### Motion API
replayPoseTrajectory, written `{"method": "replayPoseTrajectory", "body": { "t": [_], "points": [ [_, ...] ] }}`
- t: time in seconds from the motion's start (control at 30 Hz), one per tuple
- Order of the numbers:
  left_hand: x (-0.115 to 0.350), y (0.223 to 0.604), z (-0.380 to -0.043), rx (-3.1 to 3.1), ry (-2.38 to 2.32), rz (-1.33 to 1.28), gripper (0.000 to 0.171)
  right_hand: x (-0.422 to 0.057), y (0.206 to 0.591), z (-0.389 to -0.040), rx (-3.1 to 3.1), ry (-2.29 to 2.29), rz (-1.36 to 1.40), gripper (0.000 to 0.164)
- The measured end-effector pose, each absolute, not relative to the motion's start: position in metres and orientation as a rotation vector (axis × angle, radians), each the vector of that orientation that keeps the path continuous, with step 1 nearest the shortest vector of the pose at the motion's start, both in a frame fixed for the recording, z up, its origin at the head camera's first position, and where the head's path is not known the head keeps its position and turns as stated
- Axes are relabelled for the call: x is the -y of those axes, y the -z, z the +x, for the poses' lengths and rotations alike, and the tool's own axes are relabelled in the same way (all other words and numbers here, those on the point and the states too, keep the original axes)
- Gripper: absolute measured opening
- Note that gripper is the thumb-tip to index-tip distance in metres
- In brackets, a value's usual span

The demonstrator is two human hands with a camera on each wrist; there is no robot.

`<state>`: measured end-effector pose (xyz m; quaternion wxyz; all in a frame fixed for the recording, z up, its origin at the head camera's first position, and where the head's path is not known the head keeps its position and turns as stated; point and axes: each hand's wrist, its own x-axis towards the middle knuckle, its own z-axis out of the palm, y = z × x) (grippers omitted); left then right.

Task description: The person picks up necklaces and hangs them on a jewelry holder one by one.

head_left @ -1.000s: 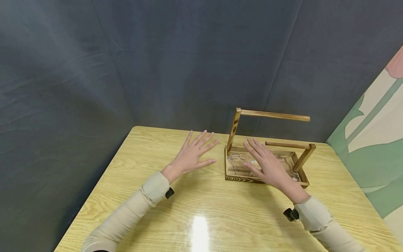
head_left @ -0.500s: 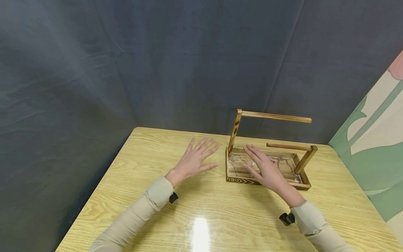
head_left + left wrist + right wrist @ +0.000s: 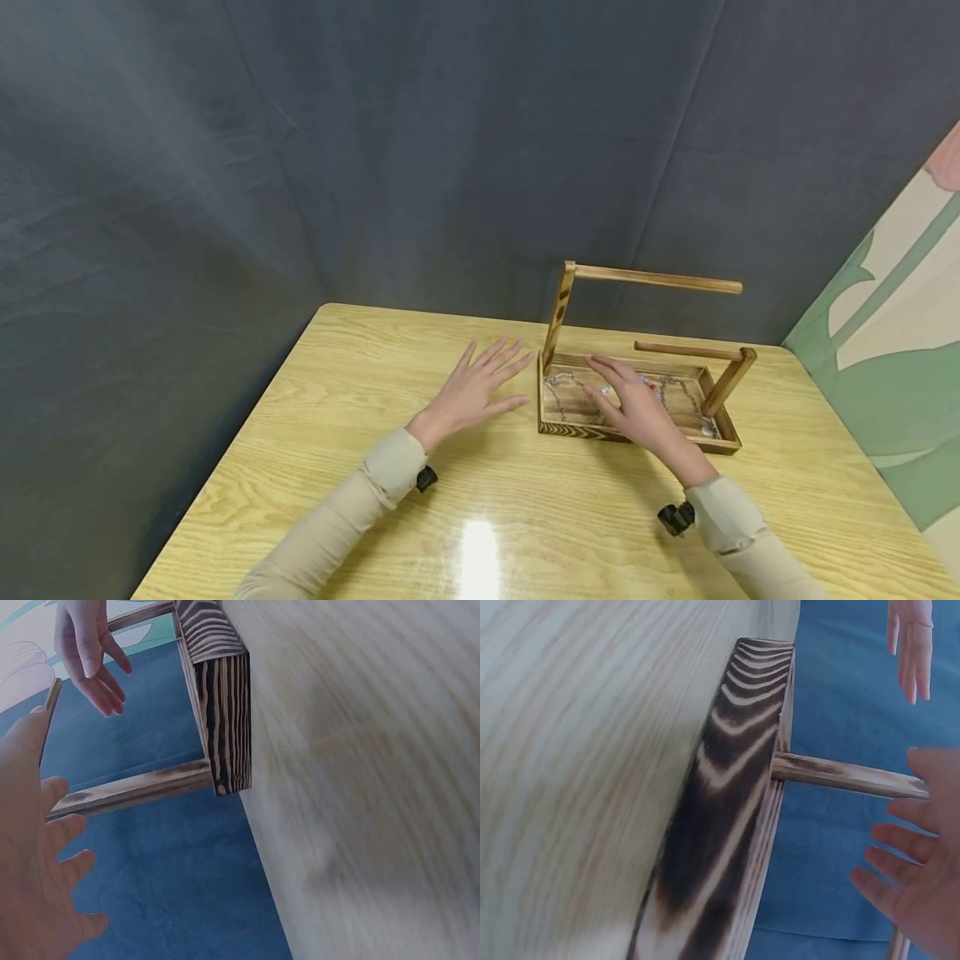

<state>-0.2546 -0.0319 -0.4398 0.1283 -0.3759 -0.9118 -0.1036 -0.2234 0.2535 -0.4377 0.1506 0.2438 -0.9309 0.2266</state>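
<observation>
A wooden jewelry stand sits toward the back right of the table, a shallow tray with two posts that each carry a bar. Inside the tray lie a silvery chain at the left, another chain at the right and a few small coloured pieces between them. My right hand hovers over the tray's front, fingers extended and holding nothing; it hides part of the tray's middle. Just left of the tray, my left hand hangs above the table with spread fingers and nothing in it.
The upper bar and the lower bar stick out above the tray. Behind the light wooden table hangs a dark blue cloth. A patterned cloth hangs at the right.
Both hands have come down a little toward the table. The left hand has shifted right, closer to the tray, and the right hand slightly nearer to me. The stand stays put.
</observation>
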Motion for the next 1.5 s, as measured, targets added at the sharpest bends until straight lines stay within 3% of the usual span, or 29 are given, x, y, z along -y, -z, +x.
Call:
{"method": "replayPoseTrajectory", "body": {
  "t": [0.8,1.5],
  "points": [
    [0.008,0.464,-0.245,2.743,0.354,-1.106,0.065,-0.267,0.458,-0.236,2.703,-0.737,0.568,0.039],
    [-0.01,0.483,-0.246,2.78,0.415,-1.159,0.055,-0.301,0.464,-0.234,2.736,-0.745,0.355,0.037]
  ]
}}
